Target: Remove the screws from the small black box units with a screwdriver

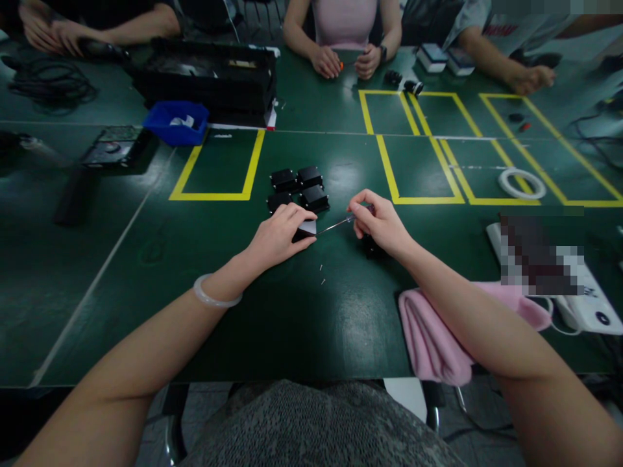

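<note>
My left hand [281, 235] is closed around a small black box [306, 228], with its pale top face showing between thumb and fingers. In my right hand [374, 219] is a screwdriver [335, 226], gripped by its clear handle. The thin shaft points left, and its tip meets the box's right edge. Just beyond my left hand sit several similar black boxes [311, 196] with small screws at their corners. Another dark part [374, 248] lies partly hidden under my right hand. Two small screws [322, 274] rest on the table nearer to me.
A folded pink cloth [433, 337] lies under my right forearm, near a white power strip [579, 305]. Yellow tape outlines, a white tape ring [522, 183], a blue bin [176, 123] and a black housing [209, 81] are farther off. Other people sit across the green table [204, 246].
</note>
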A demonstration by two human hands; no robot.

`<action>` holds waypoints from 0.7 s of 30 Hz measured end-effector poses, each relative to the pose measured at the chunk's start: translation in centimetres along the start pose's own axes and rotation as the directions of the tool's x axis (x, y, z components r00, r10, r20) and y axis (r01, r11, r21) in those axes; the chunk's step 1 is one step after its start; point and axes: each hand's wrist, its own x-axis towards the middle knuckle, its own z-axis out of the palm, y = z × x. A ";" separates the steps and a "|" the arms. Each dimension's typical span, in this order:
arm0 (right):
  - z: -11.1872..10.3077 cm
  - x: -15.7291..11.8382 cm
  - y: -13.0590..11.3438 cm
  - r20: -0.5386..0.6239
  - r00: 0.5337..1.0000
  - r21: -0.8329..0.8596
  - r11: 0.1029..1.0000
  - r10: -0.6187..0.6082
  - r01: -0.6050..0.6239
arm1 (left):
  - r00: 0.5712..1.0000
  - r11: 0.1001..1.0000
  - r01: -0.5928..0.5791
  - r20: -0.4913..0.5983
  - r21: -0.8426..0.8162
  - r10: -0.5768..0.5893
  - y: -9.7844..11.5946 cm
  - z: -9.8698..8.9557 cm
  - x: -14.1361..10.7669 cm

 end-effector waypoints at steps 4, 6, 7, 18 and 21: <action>0.1 0.0 0.1 0.000 1.000 0.056 0.998 -0.006 0.006 | 1.000 1.000 -0.004 -0.007 -0.002 0.004 0.0 0.0 0.0; 0.1 0.0 0.1 -0.004 1.000 0.068 0.998 -0.012 0.012 | 1.000 1.000 -0.001 -0.008 0.000 0.001 0.0 0.0 0.0; 0.2 0.1 0.2 -0.005 1.000 0.072 0.997 -0.013 0.013 | 1.000 1.000 0.000 -0.007 0.001 0.000 0.0 0.0 0.0; 0.1 0.0 0.0 -0.007 1.000 0.045 0.999 -0.022 0.022 | 1.000 1.000 0.004 0.004 -0.004 -0.004 0.1 -0.1 0.0; 0.1 0.0 0.0 -0.007 1.000 0.045 0.999 -0.013 0.013 | 1.000 1.000 0.005 -0.002 -0.009 -0.005 0.1 -0.1 0.0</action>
